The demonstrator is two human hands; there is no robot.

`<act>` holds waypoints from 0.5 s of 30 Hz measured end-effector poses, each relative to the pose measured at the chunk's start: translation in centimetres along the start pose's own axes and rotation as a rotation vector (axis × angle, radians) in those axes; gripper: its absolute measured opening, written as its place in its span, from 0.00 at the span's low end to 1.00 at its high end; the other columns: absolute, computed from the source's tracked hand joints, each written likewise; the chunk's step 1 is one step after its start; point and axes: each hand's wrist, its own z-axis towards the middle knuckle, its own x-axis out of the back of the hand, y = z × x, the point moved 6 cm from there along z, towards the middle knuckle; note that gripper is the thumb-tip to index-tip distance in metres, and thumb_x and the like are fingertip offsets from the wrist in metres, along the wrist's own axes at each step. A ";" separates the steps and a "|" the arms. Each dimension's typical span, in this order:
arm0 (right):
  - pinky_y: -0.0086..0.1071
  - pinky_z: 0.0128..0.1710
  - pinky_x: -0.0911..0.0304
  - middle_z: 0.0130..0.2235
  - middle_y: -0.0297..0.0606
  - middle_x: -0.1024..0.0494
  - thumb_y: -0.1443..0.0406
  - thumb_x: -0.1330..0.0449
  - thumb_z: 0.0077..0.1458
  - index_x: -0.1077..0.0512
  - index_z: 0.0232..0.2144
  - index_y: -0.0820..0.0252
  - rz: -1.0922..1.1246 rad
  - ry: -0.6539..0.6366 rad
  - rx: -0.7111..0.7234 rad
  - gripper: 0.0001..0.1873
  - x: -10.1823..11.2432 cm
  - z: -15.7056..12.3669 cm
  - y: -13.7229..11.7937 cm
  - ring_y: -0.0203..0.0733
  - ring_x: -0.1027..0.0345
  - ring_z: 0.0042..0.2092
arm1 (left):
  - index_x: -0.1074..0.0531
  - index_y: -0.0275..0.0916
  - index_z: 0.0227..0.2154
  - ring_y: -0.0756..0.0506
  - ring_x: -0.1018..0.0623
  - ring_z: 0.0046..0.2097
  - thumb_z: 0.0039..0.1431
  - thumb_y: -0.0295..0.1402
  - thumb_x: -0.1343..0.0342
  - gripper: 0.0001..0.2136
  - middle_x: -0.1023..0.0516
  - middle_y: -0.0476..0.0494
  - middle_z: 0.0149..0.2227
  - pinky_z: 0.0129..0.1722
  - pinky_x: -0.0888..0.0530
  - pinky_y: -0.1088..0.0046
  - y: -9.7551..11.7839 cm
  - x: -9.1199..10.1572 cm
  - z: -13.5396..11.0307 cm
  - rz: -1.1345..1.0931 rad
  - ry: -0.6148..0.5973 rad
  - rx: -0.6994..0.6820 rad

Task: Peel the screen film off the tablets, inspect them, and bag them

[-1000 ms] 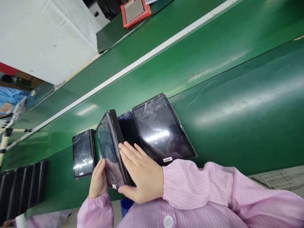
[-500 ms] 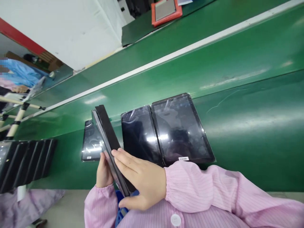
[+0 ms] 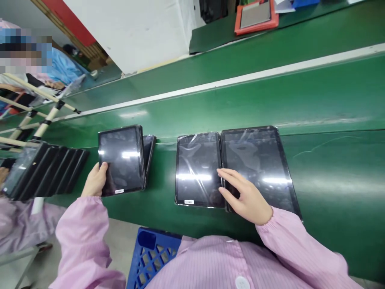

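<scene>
Clearly, from the head camera, the left hand (image 3: 94, 181) grips the near-left corner of a held tablet (image 3: 123, 156), its thumb flat on the dark glass and its other fingers hidden beneath, so that corner is pinched between them. This tablet is toward the left end of the green worktop (image 3: 337, 172), screen up, with a small white label along its near edge, and overlaps a lower tablet (image 3: 148, 148) that peeks out on its right; whether the 2 touch cannot be told. Near the middle of the worktop's near edge, a middle tablet (image 3: 195, 168) and a larger tablet (image 3: 255, 148) lie side by side, screens up. The right hand (image 3: 249, 200) is over their seam, fingers loosely spread and pointing left, holding nothing; contact of the fingertips with the glass is unclear. At the worktop's near-left corner, a row of black slabs (image 3: 57, 170) leans at a slant, with a co-worker's hand (image 3: 4, 174) beside it. Below the near edge stands a blue crate (image 3: 164, 243), and past the far edge sits an orange tray (image 3: 255, 28).
</scene>
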 end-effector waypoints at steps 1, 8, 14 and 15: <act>0.48 0.55 0.27 0.57 0.46 0.25 0.63 0.45 0.65 0.32 0.61 0.55 -0.002 0.006 0.004 0.23 0.0 0.0 0.0 0.51 0.27 0.57 | 0.29 0.35 0.40 0.47 0.27 0.34 0.65 0.43 0.44 0.14 0.29 0.52 0.28 0.34 0.29 0.75 0.2 -0.5 0.6 0.051 -0.045 0.002; 0.44 0.54 0.26 0.55 0.44 0.23 0.65 0.45 0.65 0.28 0.56 0.56 0.012 -0.037 -0.001 0.19 0.1 0.2 0.1 0.48 0.25 0.55 | 0.28 0.31 0.46 0.43 0.23 0.40 0.67 0.41 0.49 0.17 0.24 0.49 0.34 0.43 0.26 0.70 -0.4 -4.0 2.7 0.289 -0.196 -0.077; 0.45 0.54 0.26 0.55 0.43 0.23 0.63 0.47 0.66 0.29 0.57 0.54 -0.068 -0.130 0.061 0.19 2.8 2.0 -0.3 0.48 0.25 0.55 | 0.38 0.24 0.61 0.26 0.39 0.66 0.61 0.40 0.40 0.31 0.33 0.25 0.60 0.67 0.45 0.48 -0.1 -3.8 3.5 0.381 -0.094 -0.170; 0.45 0.55 0.27 0.55 0.43 0.23 0.64 0.47 0.66 0.29 0.58 0.54 -0.104 -0.155 0.093 0.20 3.4 2.9 -0.5 0.48 0.26 0.55 | 0.39 0.23 0.61 0.24 0.45 0.69 0.60 0.40 0.39 0.32 0.38 0.23 0.63 0.68 0.50 0.47 0.3 -3.8 3.3 0.392 -0.065 -0.182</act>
